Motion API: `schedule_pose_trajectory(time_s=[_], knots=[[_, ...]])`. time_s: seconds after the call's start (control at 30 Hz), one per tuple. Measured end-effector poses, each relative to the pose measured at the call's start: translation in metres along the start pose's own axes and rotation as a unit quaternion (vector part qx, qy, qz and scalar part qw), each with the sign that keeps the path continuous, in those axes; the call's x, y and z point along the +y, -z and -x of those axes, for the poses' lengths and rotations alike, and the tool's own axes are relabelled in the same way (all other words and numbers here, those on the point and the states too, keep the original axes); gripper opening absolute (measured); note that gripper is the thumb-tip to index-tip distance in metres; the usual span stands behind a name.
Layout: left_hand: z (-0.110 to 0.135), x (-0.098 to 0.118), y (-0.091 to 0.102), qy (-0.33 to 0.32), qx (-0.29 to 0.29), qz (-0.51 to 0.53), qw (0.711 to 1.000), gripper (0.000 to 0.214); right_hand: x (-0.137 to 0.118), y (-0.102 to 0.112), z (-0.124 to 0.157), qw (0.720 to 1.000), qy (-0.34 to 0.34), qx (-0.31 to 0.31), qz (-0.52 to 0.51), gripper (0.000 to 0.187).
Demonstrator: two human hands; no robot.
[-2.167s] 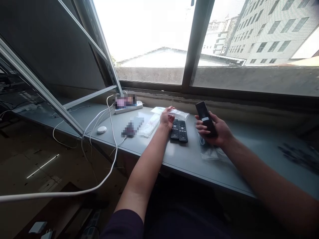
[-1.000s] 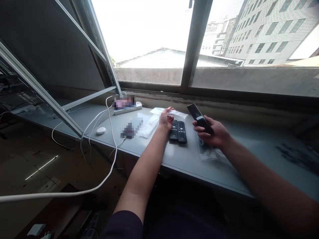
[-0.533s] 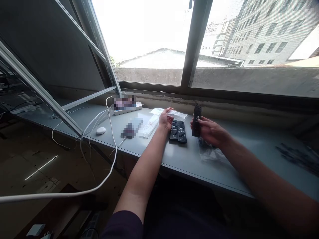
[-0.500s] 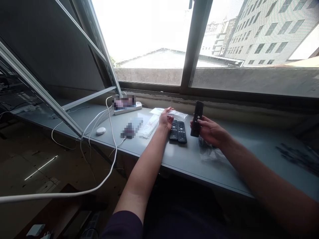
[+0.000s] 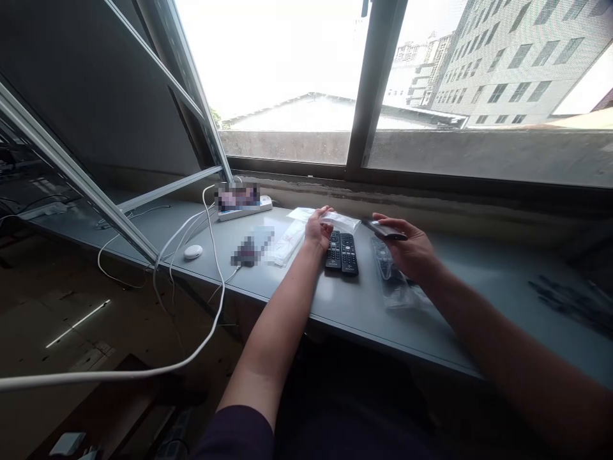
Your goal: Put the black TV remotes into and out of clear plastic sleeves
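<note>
My right hand grips a slim black remote, turned flat and nearly edge-on above the grey table. Under that hand lies a clear plastic bag with dark contents. Two black button remotes lie side by side at the table's middle. My left hand rests at their far left corner, fingers curled, touching a clear plastic packet lying behind them; whether it grips the packet is not clear.
A white power strip sits near the window with white cables trailing off the table's front edge. A small white puck and another clear packet lie left of the remotes. Metal frame bars slant across the left.
My right hand has turned the slim remote from upright to flat and nearly edge-on. My left hand has stayed put by the two remotes.
</note>
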State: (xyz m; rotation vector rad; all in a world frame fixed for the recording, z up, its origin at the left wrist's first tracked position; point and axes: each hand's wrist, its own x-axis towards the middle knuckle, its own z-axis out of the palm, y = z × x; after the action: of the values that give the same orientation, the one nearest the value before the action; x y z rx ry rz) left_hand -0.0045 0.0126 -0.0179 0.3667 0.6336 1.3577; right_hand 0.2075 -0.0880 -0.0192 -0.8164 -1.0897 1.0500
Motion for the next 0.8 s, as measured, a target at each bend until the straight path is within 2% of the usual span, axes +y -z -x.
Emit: schedule_pose_trajectory(time_s=[0.4,0.47,0.7,0.8], knots=[[-0.004,-0.002,0.003,-0.001,-0.004,-0.001,1.000,0.004,0.005,0.002,-0.003,0.999,-0.024,0.030,-0.024,0.042],[-0.005,-0.003,0.004,-0.001,-0.003,-0.002,1.000,0.005,0.004,0.003,-0.003,0.998,-0.052,0.028,-0.031,0.039],[-0.008,-0.003,0.004,-0.003,-0.006,0.001,1.000,0.006,-0.006,-0.001,-0.001,0.981,-0.170,0.025,-0.087,0.002],[-0.007,-0.003,0.004,-0.002,-0.006,0.003,1.000,0.004,-0.011,-0.004,0.000,0.971,-0.207,-0.006,-0.119,0.021]])
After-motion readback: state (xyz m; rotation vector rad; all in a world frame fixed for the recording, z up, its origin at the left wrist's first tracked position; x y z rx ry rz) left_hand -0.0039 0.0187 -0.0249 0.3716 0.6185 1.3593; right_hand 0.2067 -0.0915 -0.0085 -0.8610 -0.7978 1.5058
